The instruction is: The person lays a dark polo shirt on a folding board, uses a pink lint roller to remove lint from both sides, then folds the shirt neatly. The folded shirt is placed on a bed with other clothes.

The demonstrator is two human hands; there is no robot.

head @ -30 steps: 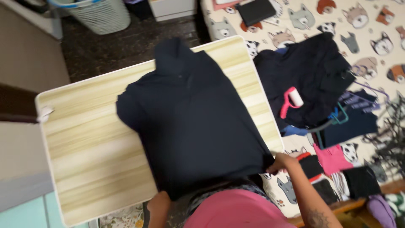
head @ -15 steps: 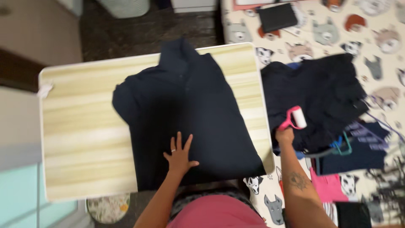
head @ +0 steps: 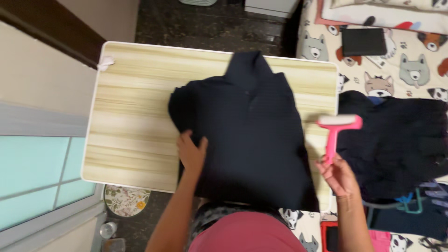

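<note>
The right hand (head: 339,175) had lifted the pink lint roller (head: 335,128) off the clothes pile (head: 396,144), gripping its handle; the left hand (head: 191,151) pressed flat, fingers open, on the dark shirt (head: 252,135) on the table (head: 130,116).

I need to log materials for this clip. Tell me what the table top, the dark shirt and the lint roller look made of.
Table top: likely laminate, pale printed wood grain, white edge band.
Dark shirt: soft matte navy fabric; it drapes and creases.
Lint roller: pink handle looks like smooth moulded plastic; the white roll is probably paper, held in the right hand.
</note>
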